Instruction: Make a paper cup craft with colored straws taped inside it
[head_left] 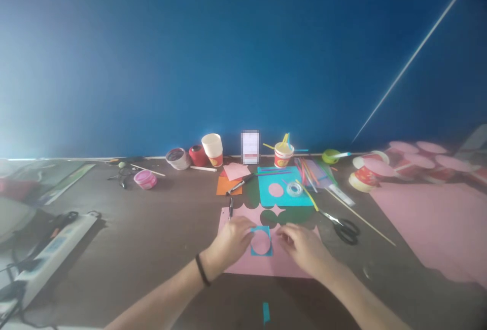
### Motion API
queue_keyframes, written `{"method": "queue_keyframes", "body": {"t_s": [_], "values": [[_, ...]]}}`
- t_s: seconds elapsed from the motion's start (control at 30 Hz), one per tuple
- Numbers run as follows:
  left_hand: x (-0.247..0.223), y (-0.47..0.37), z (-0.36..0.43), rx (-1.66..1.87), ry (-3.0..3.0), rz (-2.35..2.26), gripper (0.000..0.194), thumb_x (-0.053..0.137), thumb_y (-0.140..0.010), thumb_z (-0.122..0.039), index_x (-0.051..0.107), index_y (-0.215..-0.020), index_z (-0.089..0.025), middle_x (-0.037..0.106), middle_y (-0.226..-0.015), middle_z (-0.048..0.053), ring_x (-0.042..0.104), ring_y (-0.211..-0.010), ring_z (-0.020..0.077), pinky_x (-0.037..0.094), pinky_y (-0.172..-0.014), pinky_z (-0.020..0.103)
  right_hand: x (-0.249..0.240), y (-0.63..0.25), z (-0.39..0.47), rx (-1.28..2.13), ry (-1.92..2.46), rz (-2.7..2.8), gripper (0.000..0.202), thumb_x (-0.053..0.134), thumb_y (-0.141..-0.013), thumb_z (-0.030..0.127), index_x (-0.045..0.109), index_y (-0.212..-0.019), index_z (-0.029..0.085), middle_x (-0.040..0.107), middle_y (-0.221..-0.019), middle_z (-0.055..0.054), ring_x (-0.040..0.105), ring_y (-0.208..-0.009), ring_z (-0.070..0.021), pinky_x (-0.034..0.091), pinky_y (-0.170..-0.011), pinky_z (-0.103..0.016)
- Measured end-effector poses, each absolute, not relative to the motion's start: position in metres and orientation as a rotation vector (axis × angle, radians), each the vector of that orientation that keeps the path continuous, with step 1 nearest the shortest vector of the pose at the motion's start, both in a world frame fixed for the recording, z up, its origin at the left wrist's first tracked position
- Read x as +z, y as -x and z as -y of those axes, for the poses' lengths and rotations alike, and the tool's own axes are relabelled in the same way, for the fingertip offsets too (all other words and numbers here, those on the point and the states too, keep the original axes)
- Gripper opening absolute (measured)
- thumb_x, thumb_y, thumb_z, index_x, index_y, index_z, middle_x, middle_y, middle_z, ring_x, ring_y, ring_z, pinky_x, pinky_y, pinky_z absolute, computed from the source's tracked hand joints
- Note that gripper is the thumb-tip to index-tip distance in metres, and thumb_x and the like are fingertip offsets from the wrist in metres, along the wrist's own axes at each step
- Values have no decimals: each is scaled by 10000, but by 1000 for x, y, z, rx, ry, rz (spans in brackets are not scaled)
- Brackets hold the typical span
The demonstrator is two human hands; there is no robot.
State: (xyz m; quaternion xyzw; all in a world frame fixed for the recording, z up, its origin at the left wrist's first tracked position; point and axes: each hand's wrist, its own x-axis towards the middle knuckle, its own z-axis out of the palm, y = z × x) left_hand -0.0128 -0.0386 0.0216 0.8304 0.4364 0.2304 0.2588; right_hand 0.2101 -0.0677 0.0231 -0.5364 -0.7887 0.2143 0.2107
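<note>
A blue paper square with a pink paper circle on it is in front of me, over a pink sheet with round cut-outs along its far edge. My left hand has its thumb and fingers closed at the square's left edge. Just to the right of the square, my right hand is curled with fingertips together; anything small between them is hidden. A black pen lies just beyond my left hand. Scissors with black handles rest to the right of the pink sheet.
Farther back are a blue sheet bearing a tape roll, orange paper, paper cups and pipe cleaners. A wooden stick and large pink sheet are at right. At left stands a power strip.
</note>
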Motion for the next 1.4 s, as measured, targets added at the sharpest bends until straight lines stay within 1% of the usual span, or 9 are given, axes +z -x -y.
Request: {"method": "queue_keyframes", "body": {"t_s": [0.13, 0.23, 0.33, 0.47, 0.63, 0.77, 1.0, 1.13, 1.4], "values": [[11, 11, 79, 497, -2410, -1157, 326, 422, -807, -54, 575, -1075, -161, 624, -1052, 82, 561, -992, 206, 471, -876, 353, 7, -197, 96, 634, 1427, 2153, 216, 427, -875, 144, 607, -955, 232, 611, -906, -41, 576, -866, -193, 459, -732, -304], [5, 8, 99, 387, -2532, -1150, 409, 400, -826, -69, 474, -1219, -154, 561, -1181, 99, 493, -1127, 228, 419, -972, 385, 3, -194, 104, 606, 1456, 2136, 258, 424, -858, 97, 596, -994, 233, 580, -904, -50, 547, -868, -208, 457, -734, -331], [-4, 7, 107, 299, -2571, -1196, 502, 439, -819, -111, 364, -1315, -125, 457, -1321, 133, 389, -1247, 261, 365, -1033, 405, 0, -191, 108, 581, 1461, 2157, 303, 425, -842, 66, 585, -1041, 228, 562, -914, -58, 532, -864, -215, 456, -735, -346], [-14, 6, 107, 211, -2532, -1245, 624, 506, -784, -160, 279, -1363, -115, 374, -1393, 151, 329, -1290, 286, 345, -1047, 431, -5, -187, 111, 541, 1464, 2189, 320, 423, -822, 32, 597, -1013, 221, 539, -911, -59, 514, -854, -221, 450, -725, -359], [-15, 2, 105, 192, -2556, -1231, 634, 537, -758, -181, 307, -1349, -169, 396, -1379, 117, 331, -1283, 289, 307, -1059, 465, -14, -186, 115, 516, 1457, 2181, 302, 413, -838, 40, 600, -1004, 211, 528, -934, -67, 502, -858, -222, 445, -727, -369], [-15, 0, 104, 175, -2586, -1215, 646, 551, -753, -215, 305, -1349, -170, 400, -1375, 126, 329, -1282, 310, 284, -1056, 511, -18, -187, 115, 482, 1455, 2174, 292, 414, -840, 44, 602, -1006, 194, 524, -948, -80, 503, -869, -227, 448, -732, -377], [-19, 2, 105, 173, -2603, -1198, 663, 568, -749, -234, 306, -1354, -162, 396, -1387, 140, 336, -1283, 319, 314, -1042, 506, -17, -187, 115, 472, 1430, 2155, 321, 418, -822, 24, 613, -1002, 204, 535, -939, -77, 516, -873, -229, 461, -737, -381], [-17, 2, 104, 134, -2619, -1194, 649, 566, -750, -231, 327, -1347, -154, 392, -1395, 144, 341, -1284, 324, 326, -1035, 499, -17, -187, 115, 502, 1431, 2118, 337, 416, -829, 30, 591, -1057, 209, 539, -950, -78, 516, -872, -229, 463, -738, -383], [-15, 3, 102, 125, -2642, -1153, 655, 539, -783, -264, 286, -1379, -162, 378, -1416, 109, 319, -1299, 315, 316, -1041, 485, -15, -187, 115, 494, 1431, 2131, 331, 419, -821, 23, 600, -1032, 202, 539, -939, -78, 515, -874, -231, 460, -743, -384]]}}
